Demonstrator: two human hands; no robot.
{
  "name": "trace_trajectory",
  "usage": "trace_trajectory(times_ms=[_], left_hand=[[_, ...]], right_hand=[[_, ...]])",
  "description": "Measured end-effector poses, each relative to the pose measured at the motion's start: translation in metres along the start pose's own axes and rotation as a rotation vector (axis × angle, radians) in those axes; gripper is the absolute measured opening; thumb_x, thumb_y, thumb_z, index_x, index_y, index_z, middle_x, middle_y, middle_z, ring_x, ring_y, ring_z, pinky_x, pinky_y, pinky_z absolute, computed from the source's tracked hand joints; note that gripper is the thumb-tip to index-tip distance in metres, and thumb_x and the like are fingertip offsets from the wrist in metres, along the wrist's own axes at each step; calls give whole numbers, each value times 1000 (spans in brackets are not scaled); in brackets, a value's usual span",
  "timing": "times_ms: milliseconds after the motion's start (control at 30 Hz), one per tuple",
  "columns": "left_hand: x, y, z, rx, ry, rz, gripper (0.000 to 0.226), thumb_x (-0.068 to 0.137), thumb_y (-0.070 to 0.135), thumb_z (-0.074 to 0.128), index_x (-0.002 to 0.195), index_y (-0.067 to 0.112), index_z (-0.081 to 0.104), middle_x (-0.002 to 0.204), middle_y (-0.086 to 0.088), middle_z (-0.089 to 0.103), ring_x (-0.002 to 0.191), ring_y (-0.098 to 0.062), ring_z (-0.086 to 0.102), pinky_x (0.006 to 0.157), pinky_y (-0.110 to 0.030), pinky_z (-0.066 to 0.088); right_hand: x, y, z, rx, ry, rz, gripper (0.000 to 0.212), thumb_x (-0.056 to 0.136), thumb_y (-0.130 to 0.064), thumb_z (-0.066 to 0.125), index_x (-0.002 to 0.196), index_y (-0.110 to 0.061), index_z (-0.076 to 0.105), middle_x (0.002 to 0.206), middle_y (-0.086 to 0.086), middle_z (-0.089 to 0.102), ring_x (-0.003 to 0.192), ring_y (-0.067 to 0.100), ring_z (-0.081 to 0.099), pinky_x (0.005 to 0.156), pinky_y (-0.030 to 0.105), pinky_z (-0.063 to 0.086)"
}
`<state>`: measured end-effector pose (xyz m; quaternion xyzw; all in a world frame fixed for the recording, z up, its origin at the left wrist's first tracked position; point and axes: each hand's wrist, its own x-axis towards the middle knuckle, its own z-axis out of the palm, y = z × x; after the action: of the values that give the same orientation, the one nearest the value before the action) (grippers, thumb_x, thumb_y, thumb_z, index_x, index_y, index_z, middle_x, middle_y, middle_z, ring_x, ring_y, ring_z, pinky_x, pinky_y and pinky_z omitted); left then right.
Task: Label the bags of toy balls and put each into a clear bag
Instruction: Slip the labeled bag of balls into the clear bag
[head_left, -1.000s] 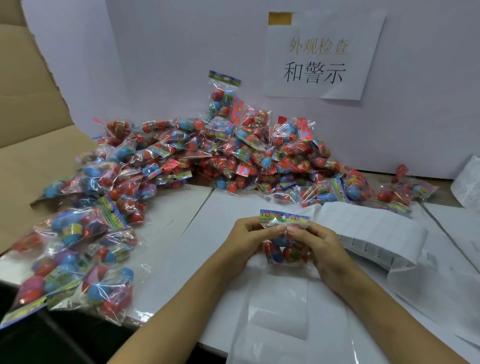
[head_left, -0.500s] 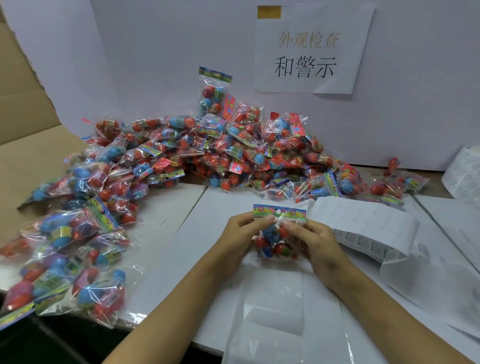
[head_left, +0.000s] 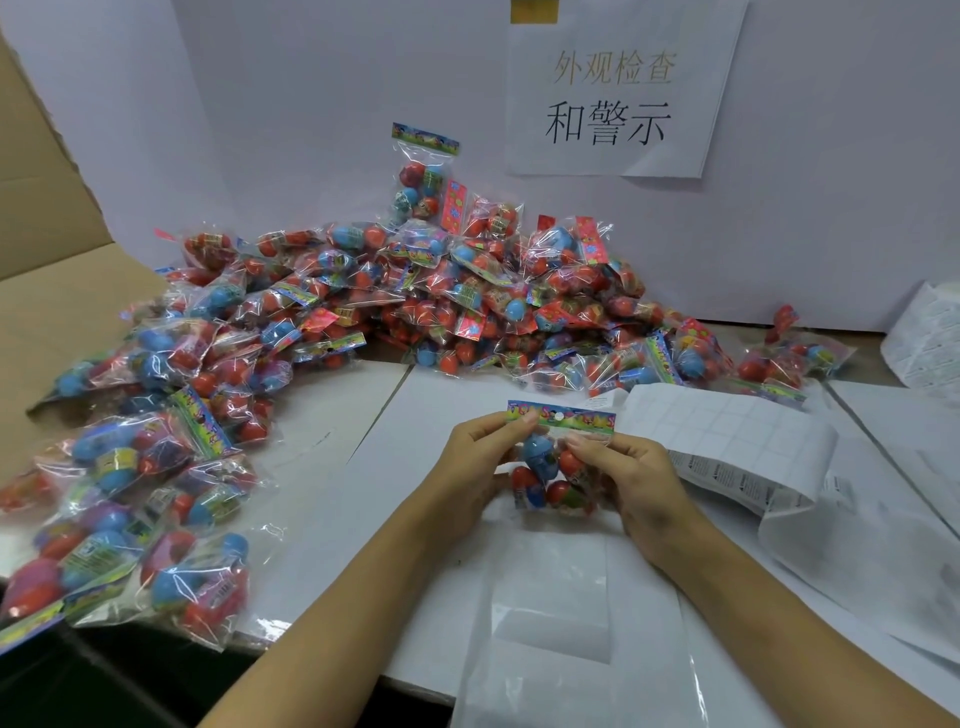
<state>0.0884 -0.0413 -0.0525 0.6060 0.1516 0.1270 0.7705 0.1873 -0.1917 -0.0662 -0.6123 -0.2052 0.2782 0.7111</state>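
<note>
I hold one small bag of toy balls (head_left: 553, 470) upright in front of me, red and blue balls under a colourful header card. My left hand (head_left: 475, 467) pinches its left side near the header, and my right hand (head_left: 631, 480) pinches its right side just below the header. A clear bag (head_left: 550, 623) with a white patch lies flat on the white table (head_left: 363, 467) just under my hands. A long sheet of white labels (head_left: 727, 447) curls to the right of the held bag.
A large heap of ball bags (head_left: 441, 301) fills the back and spills down the left side (head_left: 145, 493). A cardboard box flap (head_left: 47, 291) stands at the left. A paper sign (head_left: 618, 88) hangs on the white back wall. More label sheets (head_left: 924, 338) lie at far right.
The held bag has straightened so that its header card sits level and more balls show between my hands. My fingers have shifted slightly along its top.
</note>
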Motion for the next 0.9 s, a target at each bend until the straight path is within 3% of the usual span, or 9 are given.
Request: trace_trajectory(times_ms=[67, 200, 300, 500, 700, 900], left_hand=[[-1, 1, 0, -1, -17, -7, 34, 98, 37, 66, 111, 8, 76, 112, -11, 77, 111, -27, 71, 89, -46, 62], [-3, 1, -1, -6, -56, 19, 21, 95, 26, 71, 110, 14, 79, 112, -9, 77, 105, -24, 74, 75, -31, 60], [-2, 0, -3, -31, -56, 30, 16, 95, 23, 71, 108, 18, 80, 111, -9, 77, 106, -24, 74, 75, -34, 61], [-2, -1, -3, -63, -56, 52, 18, 95, 25, 72, 110, 18, 79, 113, -10, 77, 106, -22, 74, 74, -34, 61], [-1, 1, -4, -54, -71, 36, 18, 92, 24, 74, 109, 22, 80, 115, -7, 76, 108, -22, 73, 78, -37, 62], [-2, 0, -5, -56, -108, 49, 19, 92, 20, 74, 109, 24, 80, 117, -7, 76, 108, -21, 73, 78, -34, 61]], right_hand=[[1, 0, 0, 1, 11, -3, 39, 67, -36, 80, 95, -8, 80, 100, 18, 77, 98, 37, 73, 87, 51, 58], [0, -1, 1, 94, -23, -17, 36, 72, -29, 80, 97, -4, 79, 103, 22, 75, 98, 39, 73, 79, 46, 62], [-2, -4, 1, 111, -43, -28, 36, 75, -30, 80, 101, -4, 78, 106, 22, 75, 100, 37, 73, 76, 41, 62], [-2, -4, 0, -10, 0, -53, 41, 69, -45, 83, 96, -13, 79, 102, 16, 76, 101, 37, 72, 87, 46, 60], [-5, -7, 2, -1, -14, -61, 39, 66, -44, 83, 94, -17, 80, 101, 12, 77, 98, 27, 74, 75, 32, 60], [-5, -7, 2, 45, -20, -62, 37, 66, -41, 82, 93, -14, 80, 100, 13, 77, 96, 27, 75, 71, 29, 60]])
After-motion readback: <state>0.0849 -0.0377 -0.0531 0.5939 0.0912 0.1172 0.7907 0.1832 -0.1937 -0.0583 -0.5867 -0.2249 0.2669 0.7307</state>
